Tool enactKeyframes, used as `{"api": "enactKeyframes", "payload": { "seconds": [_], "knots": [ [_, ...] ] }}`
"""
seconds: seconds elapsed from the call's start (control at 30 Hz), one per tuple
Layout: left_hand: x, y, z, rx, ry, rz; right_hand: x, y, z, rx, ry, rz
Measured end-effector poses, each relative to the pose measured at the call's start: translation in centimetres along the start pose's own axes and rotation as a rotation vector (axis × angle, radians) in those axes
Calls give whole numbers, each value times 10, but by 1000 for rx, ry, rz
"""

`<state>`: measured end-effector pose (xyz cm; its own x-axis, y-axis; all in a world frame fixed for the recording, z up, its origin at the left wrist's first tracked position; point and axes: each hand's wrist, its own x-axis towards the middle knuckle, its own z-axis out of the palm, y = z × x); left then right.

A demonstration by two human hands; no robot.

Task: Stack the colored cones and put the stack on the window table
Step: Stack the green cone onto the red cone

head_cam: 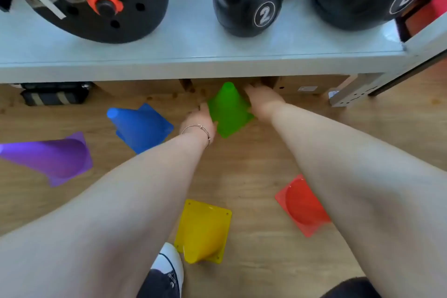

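Several colored cones lie on the wooden floor. A green cone (227, 109) sits at the middle, just in front of the shelf, with its tip pointing away from me. My left hand (199, 122) touches its left base edge and my right hand (262, 101) presses its right side, so both hands hold it. A blue cone (140, 126) and a purple cone (52, 157) lie tipped on the left. Near my foot a yellow cone (203, 230) lies on its side. A red cone (302, 205) is partly hidden under my right forearm.
A grey shelf (193, 55) runs across the top, carrying a black weight plate (96, 0) with an orange collar and black kettlebells (251, 0). Under the shelf are a dark case (55, 93) and a cardboard box (309, 84). My shoe (167, 271) is at the bottom.
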<state>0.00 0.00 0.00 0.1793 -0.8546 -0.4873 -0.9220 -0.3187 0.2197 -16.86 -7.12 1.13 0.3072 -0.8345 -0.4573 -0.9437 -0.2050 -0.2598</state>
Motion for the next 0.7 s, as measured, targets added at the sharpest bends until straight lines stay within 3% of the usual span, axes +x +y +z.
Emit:
{"api": "enactKeyframes", "payload": {
  "seconds": [0.33, 0.7],
  "knots": [
    [-8, 7, 17, -310, -126, 38, -18, 27, 14, 98, -217, 75],
    [-4, 11, 37, -340, -49, 17, -23, 34, 28, 204, -168, 49]
  ]
}}
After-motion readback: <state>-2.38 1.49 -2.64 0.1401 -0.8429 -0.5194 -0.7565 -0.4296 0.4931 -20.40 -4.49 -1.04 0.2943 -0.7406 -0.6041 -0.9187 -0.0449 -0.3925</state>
